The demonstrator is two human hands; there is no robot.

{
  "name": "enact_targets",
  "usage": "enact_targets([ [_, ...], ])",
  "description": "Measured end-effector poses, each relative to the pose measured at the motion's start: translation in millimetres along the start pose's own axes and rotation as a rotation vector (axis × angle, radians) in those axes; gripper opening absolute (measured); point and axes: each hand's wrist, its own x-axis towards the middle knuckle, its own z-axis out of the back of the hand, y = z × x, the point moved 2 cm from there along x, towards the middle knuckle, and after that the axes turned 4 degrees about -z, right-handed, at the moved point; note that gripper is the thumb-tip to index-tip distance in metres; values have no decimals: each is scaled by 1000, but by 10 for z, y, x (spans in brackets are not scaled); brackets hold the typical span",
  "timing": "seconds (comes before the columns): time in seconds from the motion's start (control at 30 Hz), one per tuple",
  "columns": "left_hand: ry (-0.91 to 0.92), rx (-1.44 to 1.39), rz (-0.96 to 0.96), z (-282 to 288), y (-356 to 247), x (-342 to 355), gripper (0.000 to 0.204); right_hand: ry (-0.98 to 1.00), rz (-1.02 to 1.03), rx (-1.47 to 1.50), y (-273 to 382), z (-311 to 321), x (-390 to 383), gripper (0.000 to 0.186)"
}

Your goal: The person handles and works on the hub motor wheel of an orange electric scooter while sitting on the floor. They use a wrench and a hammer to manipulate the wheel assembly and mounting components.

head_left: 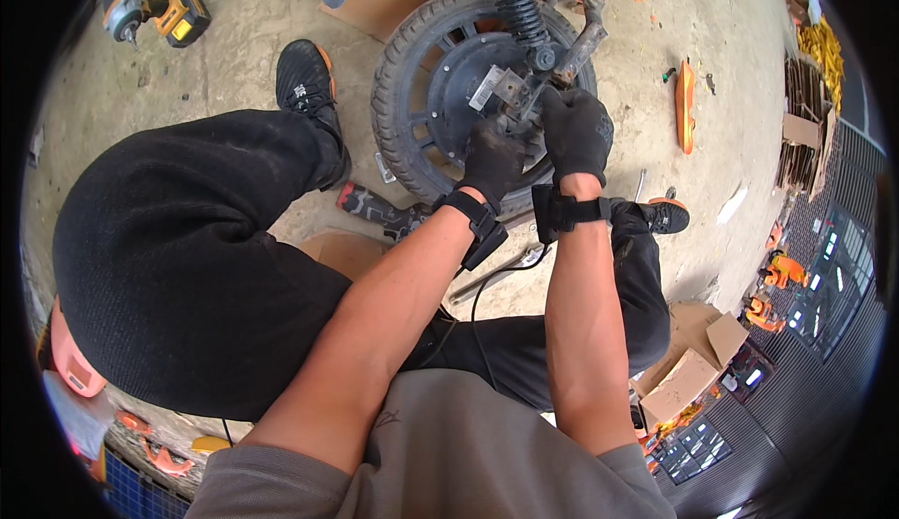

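Note:
In front of me stands a scooter wheel [398, 98] with a black tyre and a wide dark hub [459, 88]. A black shock absorber [512, 0] runs down to its axle area, beside a worn metal swing arm [585, 43]. My left hand [494, 159], in a black glove, is curled at the lower part of the hub, below a small metal bracket [511, 88]. Close on its right, my gloved right hand [578, 135] is closed near the swing arm's lower end. The fingers of both hands hide what they grip.
An impact wrench [154, 14] lies at the far left. An orange plastic trim piece [685, 107] is on the floor to the right. Near my legs are a patterned dark tool [379, 210] and a metal bar [501, 271]. Cardboard boxes [688, 369] stand at lower right.

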Motion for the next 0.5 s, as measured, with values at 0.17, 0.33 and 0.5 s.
enact_targets([
  [0.17, -17, 77, -17, 16, 72, 22, 26, -12, -7, 95, -22, -27, -12, 33],
  [0.33, -25, 62, 16, -18, 13, 11, 25, 14, -52, 48, -23, -38, 21, 31],
  [0.5, -9, 100, -65, 15, 78, 47, 26, -57, 9, 96, 9, -20, -27, 31],
])
